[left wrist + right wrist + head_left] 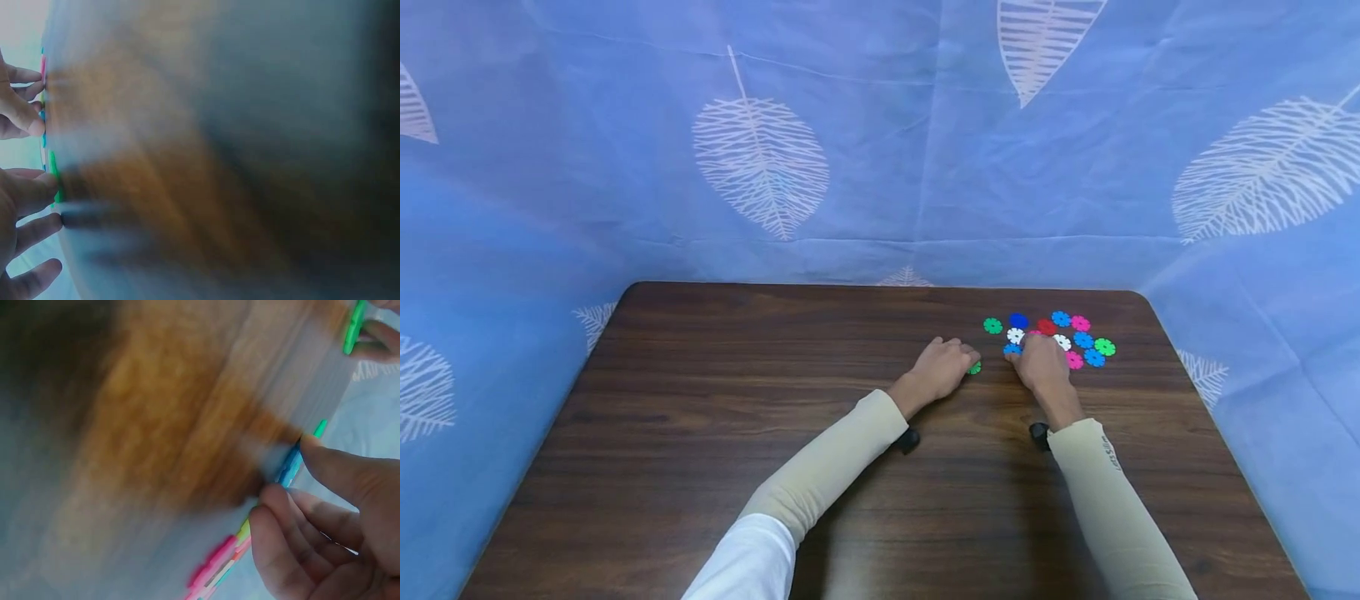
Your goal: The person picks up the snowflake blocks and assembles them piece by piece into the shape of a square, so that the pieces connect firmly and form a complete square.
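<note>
My left hand [942,367] pinches a green flower-shaped disc [974,367] by its edge; the left wrist view shows this green disc [54,178] tilted up at the fingertips, other fingers spread. To the right, my right hand [1042,362] is low over a group of similar discs. Thumb and fingers of the right hand [337,519] close on a blue disc [289,466] at the tabletop. Around it lie a white disc [1015,336], a green disc [992,326], a dark blue disc [1018,320] and a red disc [1047,327]. The hand hides some discs.
Right of the right hand lie pink discs [1074,360], several blue discs [1094,357] and a light green disc [1104,347]. All are near the far right of the brown wooden table [737,358]. A blue leaf-patterned cloth [880,167] hangs behind and at the sides.
</note>
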The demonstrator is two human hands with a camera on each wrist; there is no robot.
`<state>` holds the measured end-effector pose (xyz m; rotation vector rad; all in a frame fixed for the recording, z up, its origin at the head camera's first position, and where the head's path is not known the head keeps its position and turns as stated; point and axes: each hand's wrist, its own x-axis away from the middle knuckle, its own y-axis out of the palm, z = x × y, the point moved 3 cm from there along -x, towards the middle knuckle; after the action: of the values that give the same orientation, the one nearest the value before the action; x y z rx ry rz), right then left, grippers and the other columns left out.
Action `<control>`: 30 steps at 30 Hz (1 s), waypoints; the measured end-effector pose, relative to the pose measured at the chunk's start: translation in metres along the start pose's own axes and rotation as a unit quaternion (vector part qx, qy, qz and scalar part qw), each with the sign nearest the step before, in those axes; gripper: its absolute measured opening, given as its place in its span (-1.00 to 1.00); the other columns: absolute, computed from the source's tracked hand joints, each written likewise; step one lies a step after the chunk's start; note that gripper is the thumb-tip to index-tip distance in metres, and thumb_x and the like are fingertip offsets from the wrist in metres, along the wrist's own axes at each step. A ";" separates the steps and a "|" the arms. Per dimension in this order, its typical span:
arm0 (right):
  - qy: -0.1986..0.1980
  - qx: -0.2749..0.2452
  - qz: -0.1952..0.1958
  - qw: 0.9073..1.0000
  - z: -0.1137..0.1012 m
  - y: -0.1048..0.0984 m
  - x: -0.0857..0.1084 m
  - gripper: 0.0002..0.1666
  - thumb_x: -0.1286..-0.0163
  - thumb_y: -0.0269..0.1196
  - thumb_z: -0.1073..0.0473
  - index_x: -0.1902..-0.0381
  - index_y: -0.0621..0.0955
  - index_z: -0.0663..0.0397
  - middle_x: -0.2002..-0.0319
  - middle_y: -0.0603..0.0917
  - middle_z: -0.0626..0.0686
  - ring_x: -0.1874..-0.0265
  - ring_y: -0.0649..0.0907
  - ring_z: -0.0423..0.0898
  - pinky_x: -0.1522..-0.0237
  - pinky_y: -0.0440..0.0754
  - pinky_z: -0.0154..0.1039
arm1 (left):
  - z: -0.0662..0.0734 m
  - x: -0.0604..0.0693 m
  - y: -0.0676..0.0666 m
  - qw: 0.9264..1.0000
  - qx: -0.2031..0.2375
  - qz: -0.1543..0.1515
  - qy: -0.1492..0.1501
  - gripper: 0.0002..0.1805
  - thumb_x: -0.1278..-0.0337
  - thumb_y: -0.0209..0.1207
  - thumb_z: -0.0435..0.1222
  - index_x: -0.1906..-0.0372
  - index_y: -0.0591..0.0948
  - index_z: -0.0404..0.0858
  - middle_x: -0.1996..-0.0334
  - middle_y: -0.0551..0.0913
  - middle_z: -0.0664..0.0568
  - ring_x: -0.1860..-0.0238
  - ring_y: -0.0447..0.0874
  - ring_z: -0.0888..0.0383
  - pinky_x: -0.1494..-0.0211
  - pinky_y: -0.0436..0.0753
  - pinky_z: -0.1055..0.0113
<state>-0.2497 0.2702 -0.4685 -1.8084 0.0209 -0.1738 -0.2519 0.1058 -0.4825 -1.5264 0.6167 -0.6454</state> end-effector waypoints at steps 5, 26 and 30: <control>0.007 -0.024 0.010 1.000 0.005 -0.001 0.006 -0.61 -0.23 0.33 0.06 0.39 0.46 0.30 0.57 0.47 0.14 0.51 0.51 0.05 0.54 0.46 -0.19 | 0.003 0.005 0.001 1.000 -0.008 0.007 0.005 -0.66 -0.39 0.01 -0.19 -0.20 0.50 0.04 -0.17 0.55 0.25 -0.09 0.53 0.23 0.00 0.54 0.30; -0.017 -0.107 -0.015 0.994 -0.008 -0.005 0.029 -0.80 -0.32 0.23 0.27 0.19 0.49 0.28 0.49 0.66 0.15 0.52 0.64 -0.08 0.55 0.50 -0.28 | 0.004 0.007 -0.013 0.997 0.042 -0.019 -0.054 -0.64 -0.37 0.02 -0.29 -0.22 0.43 -0.07 -0.03 0.58 0.11 0.03 0.61 0.24 0.08 0.64 0.40; -0.068 -0.141 0.007 0.988 -0.014 -0.001 0.035 -0.71 -0.32 0.23 0.28 0.05 0.47 0.30 0.36 0.69 0.20 0.45 0.70 -0.06 0.43 0.59 -0.23 | 0.000 0.015 -0.012 0.996 0.076 -0.005 -0.053 -0.79 -0.37 0.00 -0.31 -0.04 0.45 -0.10 0.20 0.63 0.13 0.24 0.63 0.26 0.32 0.61 0.47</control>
<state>-0.2165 0.2535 -0.4604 -2.0982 -0.0413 -0.0368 -0.2417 0.0960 -0.4700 -1.4121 0.4690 -0.6023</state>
